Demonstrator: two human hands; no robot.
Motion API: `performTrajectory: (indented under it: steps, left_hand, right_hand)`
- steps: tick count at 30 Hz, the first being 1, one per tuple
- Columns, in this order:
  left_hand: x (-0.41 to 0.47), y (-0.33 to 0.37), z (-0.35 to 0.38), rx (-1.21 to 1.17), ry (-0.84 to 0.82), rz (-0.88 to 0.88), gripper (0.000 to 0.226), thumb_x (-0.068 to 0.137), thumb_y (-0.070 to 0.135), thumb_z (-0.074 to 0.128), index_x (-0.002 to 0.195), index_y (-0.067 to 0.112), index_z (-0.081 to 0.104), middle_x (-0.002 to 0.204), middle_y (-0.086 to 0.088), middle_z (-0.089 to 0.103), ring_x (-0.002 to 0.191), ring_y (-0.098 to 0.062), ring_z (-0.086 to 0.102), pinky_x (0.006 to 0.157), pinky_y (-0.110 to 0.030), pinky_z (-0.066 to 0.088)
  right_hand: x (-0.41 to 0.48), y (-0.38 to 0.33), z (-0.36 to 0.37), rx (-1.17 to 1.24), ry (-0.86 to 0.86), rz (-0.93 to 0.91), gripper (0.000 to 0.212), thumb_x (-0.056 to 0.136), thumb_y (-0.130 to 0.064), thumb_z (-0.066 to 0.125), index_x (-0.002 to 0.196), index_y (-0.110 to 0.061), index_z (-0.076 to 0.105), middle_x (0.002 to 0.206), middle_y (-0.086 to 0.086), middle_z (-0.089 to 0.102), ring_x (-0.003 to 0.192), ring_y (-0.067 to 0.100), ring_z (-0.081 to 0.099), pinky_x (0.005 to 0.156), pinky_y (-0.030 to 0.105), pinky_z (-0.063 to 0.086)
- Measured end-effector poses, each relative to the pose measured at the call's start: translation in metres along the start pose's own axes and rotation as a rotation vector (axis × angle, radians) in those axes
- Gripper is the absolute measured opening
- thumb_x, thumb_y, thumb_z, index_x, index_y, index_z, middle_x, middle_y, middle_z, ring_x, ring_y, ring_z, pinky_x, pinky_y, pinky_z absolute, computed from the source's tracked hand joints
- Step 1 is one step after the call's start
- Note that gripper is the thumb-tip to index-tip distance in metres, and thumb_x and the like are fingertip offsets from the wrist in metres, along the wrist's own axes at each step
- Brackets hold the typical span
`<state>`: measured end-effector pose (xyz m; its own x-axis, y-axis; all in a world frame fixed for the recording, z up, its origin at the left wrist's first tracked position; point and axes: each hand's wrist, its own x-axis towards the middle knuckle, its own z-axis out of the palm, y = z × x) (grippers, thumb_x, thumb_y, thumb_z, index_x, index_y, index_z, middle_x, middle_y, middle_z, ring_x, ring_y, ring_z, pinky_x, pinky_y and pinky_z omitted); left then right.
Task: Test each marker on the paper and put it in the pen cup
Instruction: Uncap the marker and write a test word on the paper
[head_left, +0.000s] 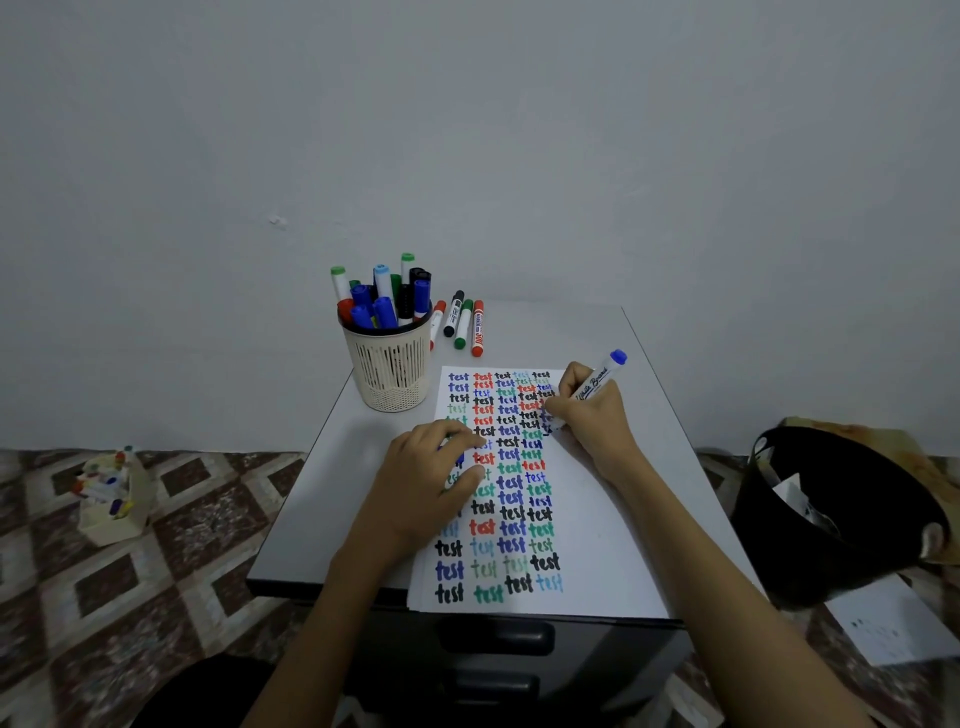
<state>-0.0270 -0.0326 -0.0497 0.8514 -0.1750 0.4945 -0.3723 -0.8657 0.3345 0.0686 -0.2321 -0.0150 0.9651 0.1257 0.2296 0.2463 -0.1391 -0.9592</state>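
the white sheet of paper (597, 519) already carries rows of "test" in many colours, and the cream slotted plastic pen cup (390, 364) at eleven o'clock is nearly full. the right hand (587, 421) grips a blue-ended whiteboard marker (597, 379), tip on the paper at one o'clock. the left hand (431, 478) lies flat on the sheet; it seems to hide something blue. four capped markers (460, 322) wait at twelve o'clock, likely untested.

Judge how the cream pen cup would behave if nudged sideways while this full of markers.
The pen cup looks like light slotted plastic, so it would probably slide easily on the smooth tabletop. Its markers stand well above the rim, likely making it top-heavy and apt to tip under a high push. Its base narrows, which adds to that.
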Motion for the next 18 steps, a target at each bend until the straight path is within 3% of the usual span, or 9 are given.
performTrajectory:
  steps: [7,14,18]
  left_hand:
    - [0.0005,0.0001,0.0008,0.003,0.004,-0.006,0.040,0.088,0.042,0.041,0.116,0.021,0.060,0.116,0.006,0.057,0.106,-0.010,0.051,0.093,-0.034,0.041]
    - [-0.0002,-0.0006,-0.0005,0.002,-0.003,-0.005,0.039,0.088,0.042,0.042,0.116,0.021,0.060,0.116,0.006,0.057,0.106,-0.009,0.051,0.092,-0.033,0.041]
    - [0.0001,0.0012,-0.0012,-0.001,-0.008,-0.010,0.040,0.088,0.042,0.041,0.116,0.021,0.060,0.116,0.006,0.057,0.106,-0.008,0.050,0.092,-0.031,0.039]
  right_hand:
    - [-0.0020,-0.0004,0.0021,-0.060,-0.007,-0.024,0.033,0.075,0.013,0.061,0.062,-0.010,0.042,0.059,0.009,0.049,0.058,0.018,0.050,0.053,0.024,0.043]
    - [-0.0016,-0.0010,-0.0015,0.008,0.025,0.007,0.035,0.078,0.017,0.060,0.062,-0.008,0.040,0.055,0.006,0.046,0.044,0.003,0.049,0.047,0.016,0.042]
    - [-0.0023,-0.0002,0.0000,-0.030,0.014,-0.015,0.032,0.079,0.014,0.060,0.065,-0.008,0.040,0.057,0.005,0.046,0.046,0.002,0.050,0.048,0.015,0.043]
